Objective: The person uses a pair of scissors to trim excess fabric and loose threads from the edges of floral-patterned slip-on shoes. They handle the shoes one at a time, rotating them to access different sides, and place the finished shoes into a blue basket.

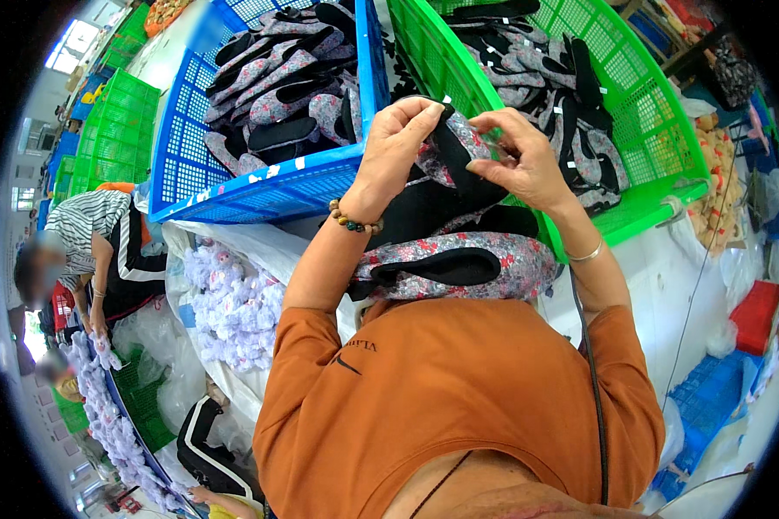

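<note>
Up in front of my chest I hold a floral fabric slipper point(467, 149), grey and red with black cloth. My left hand point(398, 143) is closed, pinching its black edge between thumb and fingers. On the other side my right hand point(524, 160) grips the floral part, thumb below and fingers curled above. Across my lap lies another floral slipper point(459, 264) with a long black opening. More black and floral pieces are bunched between it and my hands, partly covered by them.
A blue crate point(260, 192) full of similar slippers stands ahead left, a green crate point(658, 203) of them ahead right. Fluffy pale lilac items point(234, 303) fill a bag at my left. Beyond it a person in a striped top point(91, 229) bends over. A black cable point(587, 363) hangs along my right side.
</note>
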{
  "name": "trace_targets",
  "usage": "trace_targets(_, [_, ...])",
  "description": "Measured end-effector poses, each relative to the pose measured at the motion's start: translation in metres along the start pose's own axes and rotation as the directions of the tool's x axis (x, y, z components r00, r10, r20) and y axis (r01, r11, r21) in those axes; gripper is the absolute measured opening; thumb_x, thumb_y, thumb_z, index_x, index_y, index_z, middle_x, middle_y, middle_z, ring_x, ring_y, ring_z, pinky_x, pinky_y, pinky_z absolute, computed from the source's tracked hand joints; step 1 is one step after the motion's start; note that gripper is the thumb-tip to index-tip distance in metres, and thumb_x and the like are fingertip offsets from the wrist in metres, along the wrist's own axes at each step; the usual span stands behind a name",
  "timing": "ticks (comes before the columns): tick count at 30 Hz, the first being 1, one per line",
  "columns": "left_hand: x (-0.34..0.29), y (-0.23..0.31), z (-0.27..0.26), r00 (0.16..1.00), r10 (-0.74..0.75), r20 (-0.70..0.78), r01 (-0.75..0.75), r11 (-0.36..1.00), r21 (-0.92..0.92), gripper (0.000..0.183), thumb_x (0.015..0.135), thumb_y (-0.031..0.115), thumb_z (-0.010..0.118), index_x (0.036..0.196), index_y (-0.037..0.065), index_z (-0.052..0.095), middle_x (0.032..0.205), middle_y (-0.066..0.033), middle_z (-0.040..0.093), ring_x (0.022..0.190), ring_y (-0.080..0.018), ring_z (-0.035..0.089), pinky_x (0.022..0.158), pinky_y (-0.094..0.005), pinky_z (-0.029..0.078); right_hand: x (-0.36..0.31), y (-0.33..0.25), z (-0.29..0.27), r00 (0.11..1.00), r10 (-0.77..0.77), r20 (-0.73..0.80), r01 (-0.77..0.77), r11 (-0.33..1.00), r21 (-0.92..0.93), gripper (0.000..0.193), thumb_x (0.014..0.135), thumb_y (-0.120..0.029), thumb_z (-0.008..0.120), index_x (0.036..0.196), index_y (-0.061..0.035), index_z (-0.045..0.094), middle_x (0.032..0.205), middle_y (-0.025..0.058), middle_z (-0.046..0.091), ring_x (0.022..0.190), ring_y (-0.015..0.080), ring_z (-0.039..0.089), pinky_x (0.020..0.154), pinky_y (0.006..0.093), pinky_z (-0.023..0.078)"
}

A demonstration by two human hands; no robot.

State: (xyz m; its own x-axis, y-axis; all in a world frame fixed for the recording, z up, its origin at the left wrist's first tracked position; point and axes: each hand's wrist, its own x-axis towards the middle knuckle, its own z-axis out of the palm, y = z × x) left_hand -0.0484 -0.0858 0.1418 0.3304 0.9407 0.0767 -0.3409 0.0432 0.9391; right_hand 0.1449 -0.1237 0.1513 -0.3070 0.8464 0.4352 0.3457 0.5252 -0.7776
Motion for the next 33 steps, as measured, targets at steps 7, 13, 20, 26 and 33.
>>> trace_targets(7, [-0.005,0.001,-0.002,0.974,-0.059,0.220,0.061,0.998,-0.002,0.031,0.083,-0.001,0.053,0.113,-0.004,0.057,0.101,-0.0050,0.062,0.086,-0.0073,0.054,0.075,-0.0209,0.044,-0.012,-0.004,-0.015,0.990,0.124,-0.063,-0.123,0.992,0.014,0.036,0.068,-0.016,0.078,0.095,-0.0019,0.058,0.086,0.0028,0.053,0.061,0.0073,0.046,0.053,0.0210,0.038])
trace_targets(13, [-0.006,-0.010,0.013,0.966,-0.026,0.257,-0.013,0.989,0.147,0.034,0.078,-0.004,0.061,0.111,-0.004,0.057,0.102,-0.0071,0.062,0.096,-0.0123,0.058,0.083,-0.0247,0.047,-0.021,-0.007,-0.015,0.999,0.036,-0.009,-0.036,0.999,-0.032,0.022,0.071,-0.007,0.073,0.080,-0.0018,0.055,0.076,-0.0007,0.049,0.061,0.0047,0.044,0.052,0.0206,0.035])
trace_targets(20, [-0.005,-0.024,0.014,0.904,-0.145,0.402,0.009,0.947,0.321,0.023,0.079,0.002,0.064,0.101,-0.002,0.063,0.093,-0.0035,0.064,0.088,-0.0096,0.058,0.080,-0.0250,0.047,-0.022,0.006,-0.034,0.841,0.490,0.228,-0.533,0.682,0.501,0.015,0.077,-0.014,0.071,0.084,-0.0054,0.061,0.061,-0.0041,0.052,0.050,0.0015,0.042,0.043,0.0171,0.029])
trace_targets(26, [0.000,-0.011,0.017,0.763,-0.358,0.539,0.123,0.898,0.422,0.033,0.092,0.030,0.053,0.096,-0.001,0.063,0.083,0.0003,0.061,0.074,-0.0062,0.052,0.066,-0.0213,0.044,-0.019,0.009,-0.039,0.855,0.361,0.372,-0.518,0.615,0.594,0.015,0.077,-0.013,0.071,0.085,-0.0041,0.062,0.065,-0.0027,0.054,0.054,0.0023,0.045,0.047,0.0172,0.032])
trace_targets(33, [-0.006,-0.041,0.025,0.449,-0.451,0.771,0.860,0.451,-0.238,0.033,0.092,0.041,0.048,0.098,0.010,0.058,0.094,-0.0047,0.061,0.083,-0.0173,0.059,0.073,-0.0314,0.048,-0.012,-0.015,-0.044,0.869,0.140,0.474,-0.330,0.878,0.346,0.020,0.070,-0.009,0.073,0.076,-0.0004,0.057,0.076,0.0036,0.061,0.073,0.0110,0.055,0.067,0.0261,0.044])
